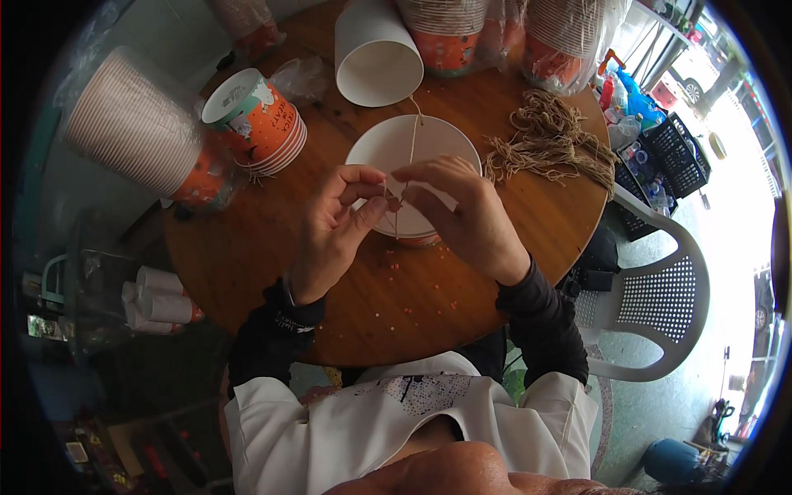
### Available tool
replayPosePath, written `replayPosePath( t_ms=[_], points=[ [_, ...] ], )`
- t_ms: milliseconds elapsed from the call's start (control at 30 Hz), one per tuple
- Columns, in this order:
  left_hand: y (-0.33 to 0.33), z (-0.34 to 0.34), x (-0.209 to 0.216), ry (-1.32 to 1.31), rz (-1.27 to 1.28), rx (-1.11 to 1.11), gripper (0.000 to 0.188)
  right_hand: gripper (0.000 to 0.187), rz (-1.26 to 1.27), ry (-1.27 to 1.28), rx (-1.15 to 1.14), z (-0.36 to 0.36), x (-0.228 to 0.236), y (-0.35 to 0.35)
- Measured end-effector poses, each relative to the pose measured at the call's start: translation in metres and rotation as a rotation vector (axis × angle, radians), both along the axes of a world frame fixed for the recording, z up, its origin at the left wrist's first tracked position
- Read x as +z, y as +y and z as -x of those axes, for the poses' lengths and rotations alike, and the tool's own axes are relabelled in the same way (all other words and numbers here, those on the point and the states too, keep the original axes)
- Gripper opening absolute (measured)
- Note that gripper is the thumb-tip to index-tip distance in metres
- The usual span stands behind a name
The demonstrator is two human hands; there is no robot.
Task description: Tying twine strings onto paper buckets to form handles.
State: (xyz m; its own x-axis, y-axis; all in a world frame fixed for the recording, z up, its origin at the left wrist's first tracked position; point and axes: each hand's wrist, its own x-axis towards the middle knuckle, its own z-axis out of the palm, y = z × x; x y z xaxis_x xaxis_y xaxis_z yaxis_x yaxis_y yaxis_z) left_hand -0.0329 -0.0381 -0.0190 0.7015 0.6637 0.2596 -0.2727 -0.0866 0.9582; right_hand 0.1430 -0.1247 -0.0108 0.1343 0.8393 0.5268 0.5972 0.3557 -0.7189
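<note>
A paper bucket (452, 140) with a white inside stands upright on the round wooden table, before my chest. From a hole in its far rim, a thin twine (413, 142) runs across the opening toward me. Over the bucket's near half, my left hand (332, 235) pinches the twine between thumb and fingertips. My right hand (472, 213) meets it from the other side, thumb and forefinger closed on the twine too. A small loop or knot seems to lie between the fingertips, partly hidden. To the right lies a loose heap of cut twine (549, 136).
An empty white bucket (379, 70) lies tipped behind. Orange printed buckets (268, 124) are nested at left, beside a long bagged stack (132, 124). More bagged stacks (445, 41) line the far edge. Small orange bits dot the wooden table (396, 305). A plastic chair (660, 297) stands right.
</note>
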Motion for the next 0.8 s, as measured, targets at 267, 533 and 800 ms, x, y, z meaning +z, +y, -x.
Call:
replayPosePath(
  t_ms=[267,533,800],
  points=[
    [-0.002,-0.001,-0.004,0.072,-0.28,0.127,0.019,0.009,0.073,0.062,0.045,0.003,-0.009,-0.008],
    [0.001,-0.004,-0.016,0.074,-0.433,0.239,0.009,0.006,-0.077,-0.033,-0.054,0.011,-0.015,-0.006],
    [0.0,-0.003,-0.007,0.069,-0.954,0.371,0.016,0.008,-0.044,-0.056,-0.072,0.011,-0.015,-0.008]
  ],
)
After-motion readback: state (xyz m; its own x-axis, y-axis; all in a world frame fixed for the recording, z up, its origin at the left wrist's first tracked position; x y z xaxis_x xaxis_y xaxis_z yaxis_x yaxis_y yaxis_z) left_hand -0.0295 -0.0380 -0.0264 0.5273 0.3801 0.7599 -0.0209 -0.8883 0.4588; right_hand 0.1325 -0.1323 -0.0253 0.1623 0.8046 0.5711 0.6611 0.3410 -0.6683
